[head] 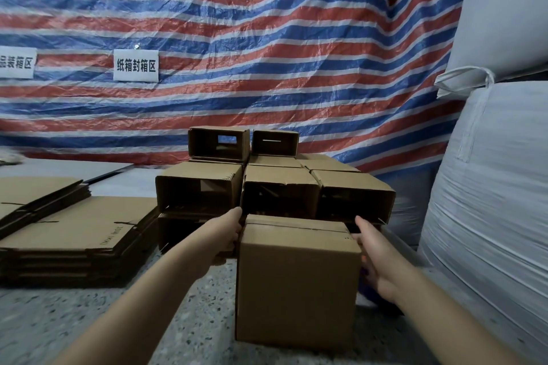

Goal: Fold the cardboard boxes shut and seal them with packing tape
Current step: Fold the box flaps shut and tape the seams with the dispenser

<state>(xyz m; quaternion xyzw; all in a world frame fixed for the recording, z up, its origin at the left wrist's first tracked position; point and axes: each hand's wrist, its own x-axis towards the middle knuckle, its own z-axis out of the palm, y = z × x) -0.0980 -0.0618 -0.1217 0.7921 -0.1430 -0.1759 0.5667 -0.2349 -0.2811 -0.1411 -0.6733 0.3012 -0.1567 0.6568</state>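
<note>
A brown cardboard box (pixel 296 284) stands upright in front of me on the speckled floor, its top flaps folded down with a dark seam across them. I cannot tell whether tape is on it. My left hand (pixel 232 231) presses against the box's upper left side, its fingers partly hidden behind the box. My right hand (pixel 375 255) lies flat against the upper right side with the thumb raised. A small dark blue thing (pixel 366 281) shows under my right hand, mostly hidden by the box.
Just behind it, a stack of assembled boxes (pixel 278 187) lies on its side with open ends facing me. Piles of flat cardboard (pixel 74 231) lie at the left. Big white woven sacks (pixel 486 187) stand at the right. A striped tarp (pixel 267 38) hangs behind.
</note>
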